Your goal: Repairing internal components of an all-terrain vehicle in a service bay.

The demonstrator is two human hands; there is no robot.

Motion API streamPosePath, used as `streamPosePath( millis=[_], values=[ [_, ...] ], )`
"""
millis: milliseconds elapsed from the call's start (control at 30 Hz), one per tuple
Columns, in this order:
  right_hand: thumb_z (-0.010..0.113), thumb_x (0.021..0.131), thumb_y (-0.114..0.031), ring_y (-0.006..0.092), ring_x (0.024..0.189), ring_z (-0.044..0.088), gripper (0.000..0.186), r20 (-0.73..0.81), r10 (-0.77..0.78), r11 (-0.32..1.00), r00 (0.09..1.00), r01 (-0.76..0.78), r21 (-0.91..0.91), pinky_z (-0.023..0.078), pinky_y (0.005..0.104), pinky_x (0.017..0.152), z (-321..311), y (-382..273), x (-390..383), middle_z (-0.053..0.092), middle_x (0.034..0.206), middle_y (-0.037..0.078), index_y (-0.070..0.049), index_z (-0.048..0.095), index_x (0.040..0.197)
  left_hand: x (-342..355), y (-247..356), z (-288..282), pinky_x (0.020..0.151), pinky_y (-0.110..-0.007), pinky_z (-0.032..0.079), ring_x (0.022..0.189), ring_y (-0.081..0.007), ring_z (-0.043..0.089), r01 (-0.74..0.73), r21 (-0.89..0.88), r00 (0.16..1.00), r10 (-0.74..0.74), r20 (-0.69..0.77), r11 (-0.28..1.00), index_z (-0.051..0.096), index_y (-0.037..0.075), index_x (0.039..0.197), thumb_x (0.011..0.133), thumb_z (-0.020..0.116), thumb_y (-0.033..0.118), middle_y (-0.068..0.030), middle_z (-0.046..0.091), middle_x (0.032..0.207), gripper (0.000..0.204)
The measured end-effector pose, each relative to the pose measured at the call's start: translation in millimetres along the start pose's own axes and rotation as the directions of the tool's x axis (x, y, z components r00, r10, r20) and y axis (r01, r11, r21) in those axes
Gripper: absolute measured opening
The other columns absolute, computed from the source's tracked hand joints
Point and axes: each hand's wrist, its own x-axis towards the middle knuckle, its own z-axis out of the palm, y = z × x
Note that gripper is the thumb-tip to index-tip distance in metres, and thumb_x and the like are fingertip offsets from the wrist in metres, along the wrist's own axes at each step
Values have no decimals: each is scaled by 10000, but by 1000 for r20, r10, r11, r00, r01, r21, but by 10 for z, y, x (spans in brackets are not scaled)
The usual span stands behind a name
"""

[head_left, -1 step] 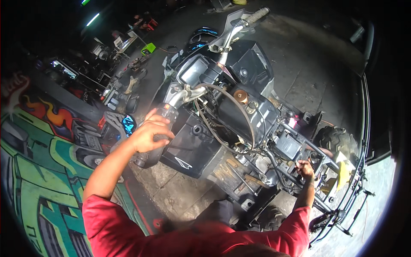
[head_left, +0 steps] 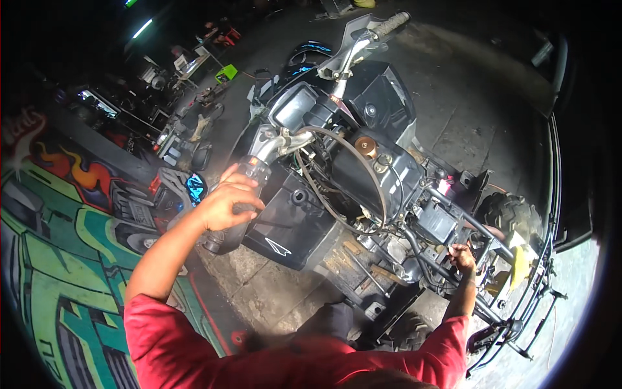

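A partly stripped quad bike fills the middle, with a black plastic body panel point(head_left: 272, 236), a tank point(head_left: 353, 181) with a brass-coloured cap point(head_left: 365, 146), and a large dark cable loop point(head_left: 379, 188) hanging over it. My left hand point(head_left: 230, 201) has its fingers curled on the left handlebar's black control housing point(head_left: 256, 168). My right hand point(head_left: 461, 256) is closed in a pinch beside a boxy grey battery-like part point(head_left: 435, 223) among frame tubes and wiring; what the fingers hold is too small to make out.
A painted green wall panel with flames point(head_left: 71, 272) lies at left. A bright green box point(head_left: 226, 73) and cluttered benches stand behind. The right handlebar point(head_left: 385, 26) rises at the back. A tyre point(head_left: 505, 211), yellow piece point(head_left: 518, 262) and tubular frame point(head_left: 538, 305) are at right.
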Motion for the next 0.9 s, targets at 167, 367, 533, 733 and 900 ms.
streamPosePath(
  millis=[167, 367, 533, 733, 900],
  values=[
    [732, 674, -258, 126, 556, 552, 384, 98, 115, 990, 989, -105, -98, 407, 241, 429, 4, -258, -20, 620, 732, 47, -7, 599, 932, -8, 40, -33, 1056, -485, 121, 1080, -210, 460, 25, 43, 999, -26, 29, 999, 671, 180, 857, 635, 679, 196, -15, 626, 868, 223],
    [570, 698, -146, 136, 541, 551, 226, 97, -73, 910, 993, 106, -400, 444, 254, 471, 2, -311, -19, 649, 748, 82, 0, 606, 867, 45, 67, -22, 1058, -477, 114, 1062, -221, 460, 48, 63, 998, -51, 48, 997, 680, 176, 843, 582, 698, 192, 0, 624, 852, 262],
    [623, 806, -274, 40, 457, 410, 238, -184, -150, 986, 971, 133, -101, 285, 204, 418, 409, -114, -157, 501, 546, -44, -92, 571, 661, 35, 168, -13, 1048, -466, 124, 979, -225, 476, 90, 58, 996, -89, -6, 994, 678, 146, 796, 576, 675, 197, -2, 627, 755, 226],
    [606, 818, -275, 31, 470, 371, 206, -298, -89, 996, 950, 86, -25, 267, 190, 445, 516, -119, -260, 462, 545, -63, -71, 610, 790, 129, 180, -32, 1031, -447, 149, 940, -223, 480, 63, 25, 998, -64, 11, 998, 661, 123, 747, 585, 647, 181, -7, 622, 740, 173],
    [643, 783, -307, 47, 491, 393, 265, -306, -110, 993, 946, 90, -78, 280, 199, 447, 481, -38, -219, 478, 572, -41, -43, 629, 791, 174, 279, -44, 984, -367, 241, 849, -203, 537, 14, 158, 1000, -13, -13, 987, 635, 62, 760, 629, 620, 122, -50, 614, 757, 145]
  ],
)
